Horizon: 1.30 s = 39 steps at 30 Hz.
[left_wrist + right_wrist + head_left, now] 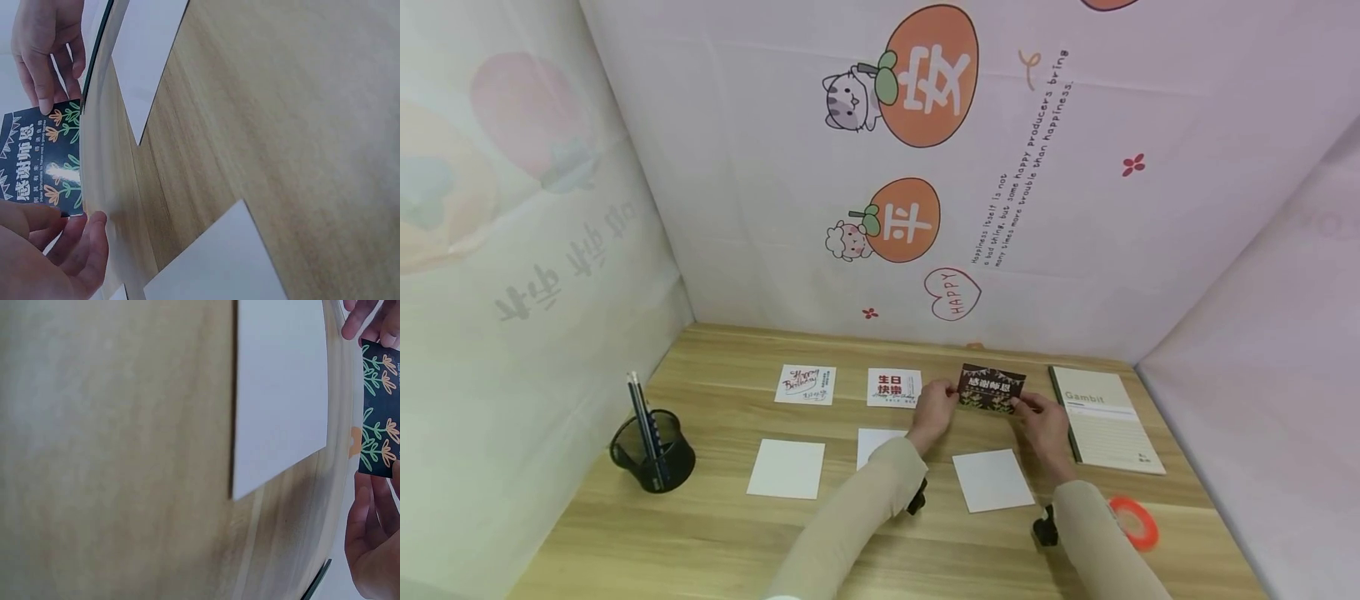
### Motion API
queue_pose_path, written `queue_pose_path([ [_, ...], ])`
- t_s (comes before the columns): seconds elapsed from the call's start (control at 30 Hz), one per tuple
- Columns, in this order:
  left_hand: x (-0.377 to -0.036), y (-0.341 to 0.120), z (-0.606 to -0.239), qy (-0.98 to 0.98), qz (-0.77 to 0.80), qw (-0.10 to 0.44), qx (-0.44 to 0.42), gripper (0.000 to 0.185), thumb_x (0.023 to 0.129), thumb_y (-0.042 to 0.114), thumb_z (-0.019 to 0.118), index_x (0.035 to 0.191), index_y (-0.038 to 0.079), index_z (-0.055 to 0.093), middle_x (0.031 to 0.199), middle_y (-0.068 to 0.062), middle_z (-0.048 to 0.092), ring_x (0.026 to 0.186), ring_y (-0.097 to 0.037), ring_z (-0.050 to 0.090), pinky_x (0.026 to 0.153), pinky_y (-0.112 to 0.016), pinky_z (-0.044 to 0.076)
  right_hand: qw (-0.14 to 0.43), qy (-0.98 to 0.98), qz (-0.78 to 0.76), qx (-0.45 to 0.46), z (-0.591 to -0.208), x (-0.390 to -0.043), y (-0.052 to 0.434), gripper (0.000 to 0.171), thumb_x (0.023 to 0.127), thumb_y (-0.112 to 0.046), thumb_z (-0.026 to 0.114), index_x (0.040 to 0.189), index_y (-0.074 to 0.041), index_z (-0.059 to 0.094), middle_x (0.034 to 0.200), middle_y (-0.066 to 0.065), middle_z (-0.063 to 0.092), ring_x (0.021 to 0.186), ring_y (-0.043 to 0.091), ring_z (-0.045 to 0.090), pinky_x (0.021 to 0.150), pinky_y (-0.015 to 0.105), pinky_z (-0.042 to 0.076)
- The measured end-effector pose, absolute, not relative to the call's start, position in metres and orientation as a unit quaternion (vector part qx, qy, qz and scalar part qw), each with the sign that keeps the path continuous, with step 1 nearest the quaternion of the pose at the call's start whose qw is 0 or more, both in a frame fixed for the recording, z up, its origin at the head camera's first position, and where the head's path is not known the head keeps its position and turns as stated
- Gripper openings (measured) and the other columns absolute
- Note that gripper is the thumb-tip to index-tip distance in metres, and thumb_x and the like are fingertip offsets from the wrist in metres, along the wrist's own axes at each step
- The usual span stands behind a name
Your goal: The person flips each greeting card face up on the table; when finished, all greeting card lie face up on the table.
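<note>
the dark card [992, 389] lies at the far end of the wooden table [737, 542], its long axis running left to right, and each short end is taken by one hand: the left hand [934, 407] pinches the left edge, fingers curled onto it, and the right hand [1045, 421] pinches the right edge the same way, so the card sits straight between the two grips, neither hand nearer than the other. from left to right: one black mesh pen cup [653, 454] holding what look like two pencils, then a far row of three printed cards: the birthday card [806, 384], the red-lettered card [894, 387] and the dark card itself. nearer the person lie three blank white cards, the left one [786, 468], the middle one [876, 442] partly hidden by the left sleeve, and the right one [992, 480]. further right come one gambit notebook [1107, 419] and one orange tape roll [1137, 522].
</note>
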<state>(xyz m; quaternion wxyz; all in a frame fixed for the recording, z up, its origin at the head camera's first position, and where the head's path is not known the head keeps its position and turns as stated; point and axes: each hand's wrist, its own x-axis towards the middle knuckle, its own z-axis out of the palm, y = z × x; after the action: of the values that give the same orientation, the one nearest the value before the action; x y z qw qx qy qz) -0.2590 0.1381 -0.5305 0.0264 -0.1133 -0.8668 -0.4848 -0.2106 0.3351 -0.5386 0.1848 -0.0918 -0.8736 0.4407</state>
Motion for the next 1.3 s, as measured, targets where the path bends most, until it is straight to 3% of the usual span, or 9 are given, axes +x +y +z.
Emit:
queue_pose_path([
  [0.27, -0.258, 0.140, -0.530, -0.855, -0.506, 0.024, -0.111, 0.008, 0.087, -0.001, 0.064, 0.093, 0.001, 0.070, 0.081, -0.005, 0.068, 0.068, -0.012, 0.060, 0.061, -0.023, 0.050, 0.160, -0.870, 0.451, -0.116, -0.535, -0.212, 0.335, 0.029, 0.093, -0.015, 0.064, 0.115, 0.005, 0.065, 0.101, 0.023, 0.068, 0.074, 0.025, 0.065, 0.055, 0.021, 0.051],
  [0.57, -0.255, 0.146, -0.527, -0.831, -0.552, 0.007, -0.068, 0.032, 0.089, -0.001, 0.063, 0.121, 0.002, 0.063, 0.077, -0.005, 0.066, 0.055, -0.010, 0.057, 0.049, -0.022, 0.045, 0.133, -0.872, 0.451, -0.138, -0.530, -0.214, 0.332, 0.036, 0.093, -0.018, 0.064, 0.123, 0.000, 0.060, 0.110, 0.019, 0.065, 0.089, 0.022, 0.061, 0.062, 0.018, 0.050],
  [0.8, -0.257, 0.146, -0.531, -0.842, -0.533, 0.011, -0.081, 0.025, 0.089, 0.003, 0.063, 0.113, 0.000, 0.067, 0.062, -0.002, 0.057, 0.048, -0.010, 0.047, 0.044, -0.022, 0.036, 0.115, -0.876, 0.451, -0.127, -0.529, -0.215, 0.336, 0.036, 0.094, -0.020, 0.063, 0.124, 0.000, 0.061, 0.103, 0.020, 0.066, 0.079, 0.017, 0.058, 0.059, 0.020, 0.047],
  [0.93, -0.258, 0.148, -0.534, -0.843, -0.530, 0.009, -0.093, 0.027, 0.088, 0.003, 0.063, 0.115, 0.001, 0.068, 0.083, -0.010, 0.071, 0.059, -0.018, 0.060, 0.049, -0.024, 0.045, 0.103, -0.884, 0.442, -0.115, -0.529, -0.216, 0.342, 0.038, 0.094, -0.018, 0.063, 0.127, 0.001, 0.059, 0.100, 0.022, 0.067, 0.076, 0.018, 0.059, 0.057, 0.023, 0.046],
  [1.07, -0.257, 0.149, -0.535, -0.827, -0.554, -0.008, -0.094, 0.035, 0.087, 0.001, 0.063, 0.122, 0.001, 0.064, 0.111, -0.016, 0.069, 0.064, -0.025, 0.067, 0.051, -0.025, 0.051, 0.083, -0.888, 0.439, -0.108, -0.529, -0.216, 0.345, 0.042, 0.094, -0.016, 0.062, 0.131, 0.002, 0.054, 0.101, 0.025, 0.067, 0.076, 0.022, 0.063, 0.057, 0.025, 0.049],
  [1.13, -0.256, 0.150, -0.535, -0.823, -0.561, -0.022, -0.088, 0.036, 0.087, 0.000, 0.063, 0.123, -0.001, 0.063, 0.107, -0.018, 0.070, 0.053, -0.025, 0.063, 0.042, -0.024, 0.048, 0.076, -0.890, 0.436, -0.110, -0.529, -0.216, 0.346, 0.043, 0.094, -0.016, 0.062, 0.132, 0.002, 0.053, 0.101, 0.025, 0.066, 0.074, 0.023, 0.062, 0.057, 0.025, 0.049],
  [1.3, -0.256, 0.154, -0.534, -0.826, -0.559, -0.042, -0.056, 0.037, 0.086, 0.001, 0.065, 0.123, -0.003, 0.062, 0.087, -0.014, 0.071, 0.048, -0.023, 0.061, 0.037, -0.020, 0.041, 0.074, -0.895, 0.424, -0.114, -0.528, -0.216, 0.347, 0.042, 0.094, -0.017, 0.062, 0.130, 0.003, 0.055, 0.099, 0.025, 0.066, 0.065, 0.022, 0.060, 0.052, 0.026, 0.047],
])
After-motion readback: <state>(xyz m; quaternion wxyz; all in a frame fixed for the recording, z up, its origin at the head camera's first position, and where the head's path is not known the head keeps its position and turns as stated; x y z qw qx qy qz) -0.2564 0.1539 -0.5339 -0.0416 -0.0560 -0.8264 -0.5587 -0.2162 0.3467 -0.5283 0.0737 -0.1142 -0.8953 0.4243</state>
